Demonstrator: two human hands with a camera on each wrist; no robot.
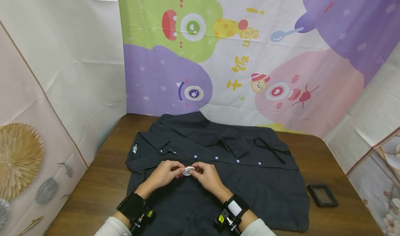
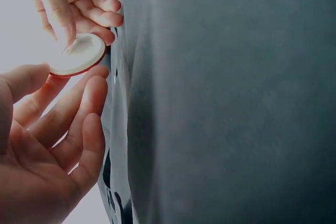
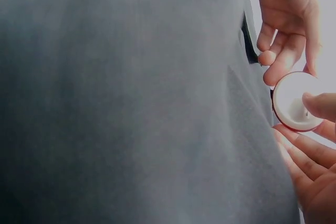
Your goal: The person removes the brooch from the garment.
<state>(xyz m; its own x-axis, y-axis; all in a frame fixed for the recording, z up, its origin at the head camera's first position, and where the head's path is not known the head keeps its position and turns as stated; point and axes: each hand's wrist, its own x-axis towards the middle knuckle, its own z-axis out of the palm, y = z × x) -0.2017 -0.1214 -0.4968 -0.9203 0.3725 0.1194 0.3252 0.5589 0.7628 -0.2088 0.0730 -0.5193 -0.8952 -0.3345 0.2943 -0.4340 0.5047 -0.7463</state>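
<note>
A round badge [image 1: 188,170], white on the side that shows and edged in red, is held above a dark shirt [image 1: 268,190]. My left hand [image 1: 164,174] pinches its left edge between thumb and fingers. From the other side my right hand [image 1: 208,177] grips it, the thumb lying on the white face. In the right wrist view a small pin-like part shows on the badge [image 3: 289,103] beside that thumb. The left wrist view shows the badge [image 2: 86,56] tilted between both hands. Its other face is hidden.
Along the shirt's front runs a row of pale buttons [image 1: 216,158]. A thin black strap [image 1: 271,148] lies crossed on the fabric at the right. A small black square frame [image 1: 323,205] sits on the wooden table [image 1: 340,187]. Behind hangs a printed cloth [image 1: 231,100].
</note>
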